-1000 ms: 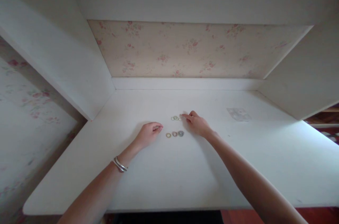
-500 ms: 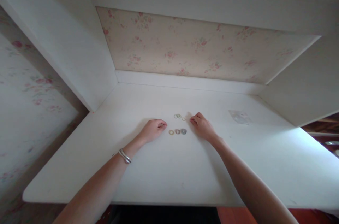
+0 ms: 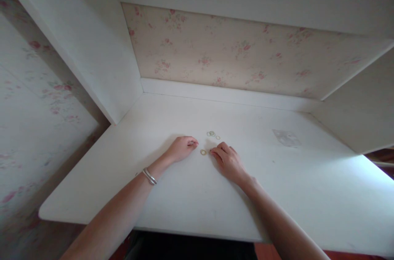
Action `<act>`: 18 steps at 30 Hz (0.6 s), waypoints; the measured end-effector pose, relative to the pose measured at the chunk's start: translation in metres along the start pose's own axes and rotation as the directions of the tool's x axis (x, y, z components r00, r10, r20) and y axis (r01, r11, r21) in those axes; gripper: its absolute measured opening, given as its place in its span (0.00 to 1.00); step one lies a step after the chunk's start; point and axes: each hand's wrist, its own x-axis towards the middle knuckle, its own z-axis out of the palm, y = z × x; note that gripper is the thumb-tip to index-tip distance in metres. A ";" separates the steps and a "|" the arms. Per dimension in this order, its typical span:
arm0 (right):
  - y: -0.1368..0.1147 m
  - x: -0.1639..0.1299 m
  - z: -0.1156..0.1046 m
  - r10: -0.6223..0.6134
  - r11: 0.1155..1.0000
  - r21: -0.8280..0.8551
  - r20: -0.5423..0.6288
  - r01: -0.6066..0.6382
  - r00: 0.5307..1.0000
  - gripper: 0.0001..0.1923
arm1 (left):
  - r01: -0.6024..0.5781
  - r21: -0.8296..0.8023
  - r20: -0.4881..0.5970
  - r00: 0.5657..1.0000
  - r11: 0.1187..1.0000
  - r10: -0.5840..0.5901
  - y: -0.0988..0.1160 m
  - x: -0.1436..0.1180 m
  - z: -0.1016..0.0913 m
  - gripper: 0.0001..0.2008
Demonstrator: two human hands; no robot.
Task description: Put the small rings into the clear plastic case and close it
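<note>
Hands low on the white desk (image 3: 191, 194), both palm-down. Right hand (image 3: 228, 162) has fingertips drawn together at a small yellow ring (image 3: 203, 152) — touching or just beside it, can't tell if it's pinched. Left hand (image 3: 182, 148) loosely curled, knuckles resting on the desk, holding nothing visible. Cluster of small rings (image 3: 212, 134) lies flat just behind — within fingertip reach. Bracelet (image 3: 150, 176) on left wrist.

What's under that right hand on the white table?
The right hand lies flat on the white table, fingertips beside one small ring that shows. Anything beneath the palm is covered. A few more rings lie farther back.
</note>
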 end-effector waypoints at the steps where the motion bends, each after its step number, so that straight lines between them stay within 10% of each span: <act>1: 0.001 0.000 0.000 0.003 1.000 -0.016 0.008 -0.003 1.000 0.15 | -0.004 0.006 0.000 1.000 1.000 0.004 0.000 0.000 0.000 0.13; 8: 0.006 0.001 -0.006 0.076 0.994 0.083 -0.096 -0.068 0.992 0.15 | 0.002 0.018 -0.009 1.000 1.000 -0.002 0.000 0.000 -0.001 0.13; 18: 0.047 0.002 -0.011 0.498 0.841 0.359 -0.222 -0.404 0.838 0.17 | -0.107 0.191 0.044 0.994 0.976 0.100 0.026 0.020 0.021 0.13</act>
